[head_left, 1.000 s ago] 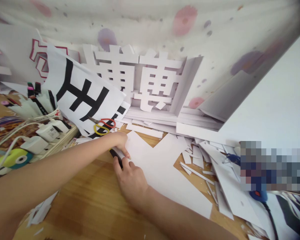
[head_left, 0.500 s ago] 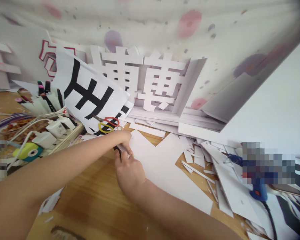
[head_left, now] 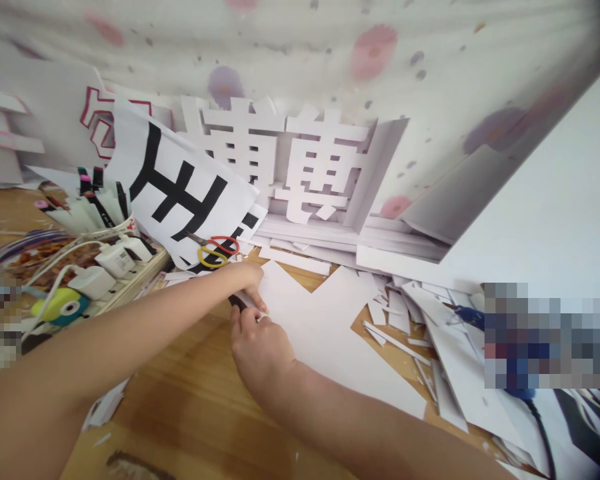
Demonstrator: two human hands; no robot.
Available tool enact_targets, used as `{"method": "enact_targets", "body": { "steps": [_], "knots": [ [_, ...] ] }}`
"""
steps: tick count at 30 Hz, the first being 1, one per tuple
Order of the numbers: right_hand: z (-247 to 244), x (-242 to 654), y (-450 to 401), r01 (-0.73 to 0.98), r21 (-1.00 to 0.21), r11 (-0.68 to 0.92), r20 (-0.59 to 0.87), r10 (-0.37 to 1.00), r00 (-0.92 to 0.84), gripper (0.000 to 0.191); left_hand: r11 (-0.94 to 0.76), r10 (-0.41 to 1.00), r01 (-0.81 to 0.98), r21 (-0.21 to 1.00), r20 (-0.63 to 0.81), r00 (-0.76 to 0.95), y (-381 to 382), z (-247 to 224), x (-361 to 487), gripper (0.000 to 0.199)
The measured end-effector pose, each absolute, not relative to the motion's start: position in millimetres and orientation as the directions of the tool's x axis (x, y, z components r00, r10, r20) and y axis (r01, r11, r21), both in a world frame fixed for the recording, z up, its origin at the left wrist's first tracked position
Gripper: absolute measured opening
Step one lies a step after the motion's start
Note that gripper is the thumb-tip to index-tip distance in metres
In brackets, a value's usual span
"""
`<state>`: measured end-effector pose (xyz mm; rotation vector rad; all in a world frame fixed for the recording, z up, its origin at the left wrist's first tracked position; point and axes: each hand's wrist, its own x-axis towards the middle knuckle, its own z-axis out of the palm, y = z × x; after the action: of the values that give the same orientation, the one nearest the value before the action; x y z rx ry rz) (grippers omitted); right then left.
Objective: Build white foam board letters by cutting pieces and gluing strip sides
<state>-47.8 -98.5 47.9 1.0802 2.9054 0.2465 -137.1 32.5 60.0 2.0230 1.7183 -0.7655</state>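
A large white board (head_left: 320,333) with a notched far edge lies flat on the wooden table. At its left corner my left hand (head_left: 249,279) reaches over, a finger stretched out and pressed down on the board; its other fingers are mostly hidden. Just below, my right hand (head_left: 263,340) is closed around a slim black tool (head_left: 237,302), whose kind I cannot make out. The tool sits at the board's left edge, close to my left fingertip. Beyond my left wrist, scissors (head_left: 213,252) with red and yellow handles lie on a printed paper sheet (head_left: 180,180).
White cut-out characters (head_left: 325,160) lean against the flowered curtain. White offcuts (head_left: 397,310) lie right of the board, near a blue tool (head_left: 470,317) with a black cord (head_left: 543,433). Leftward are a power strip (head_left: 145,270) with plugs and a holder of markers (head_left: 97,203).
Slightly more of the black tool shows between my hands. My right hand has barely shifted, and my left hand stays on the board. The view has tilted a little.
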Motion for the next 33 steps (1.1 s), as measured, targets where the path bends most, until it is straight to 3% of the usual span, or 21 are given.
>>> {"method": "enact_targets", "body": {
  "steps": [14, 20, 25, 33],
  "knots": [
    [45, -40, -105, 0.643, 0.200, 0.740, 0.036, 0.650, -0.759, 0.052, -0.212, 0.762, 0.973, -0.094, -0.639, 0.104, 32, 62, -137, 0.093],
    [46, -39, -104, 0.667, 0.120, 0.736, 0.046, 0.667, -0.744, 0.049, -0.202, 0.768, 0.975, -0.096, -0.633, 0.097, 33, 59, -138, 0.100],
    [45, -32, -105, 0.668, 0.141, 0.731, 0.070, 0.665, -0.743, 0.049, -0.190, 0.774, 0.977, -0.093, -0.626, 0.091, 35, 55, -139, 0.103],
    [54, -22, -106, 0.658, 0.217, 0.722, -0.060, 0.682, -0.729, 0.057, -0.187, 0.784, 0.979, -0.086, -0.613, 0.096, 34, 55, -139, 0.097]
  ]
}}
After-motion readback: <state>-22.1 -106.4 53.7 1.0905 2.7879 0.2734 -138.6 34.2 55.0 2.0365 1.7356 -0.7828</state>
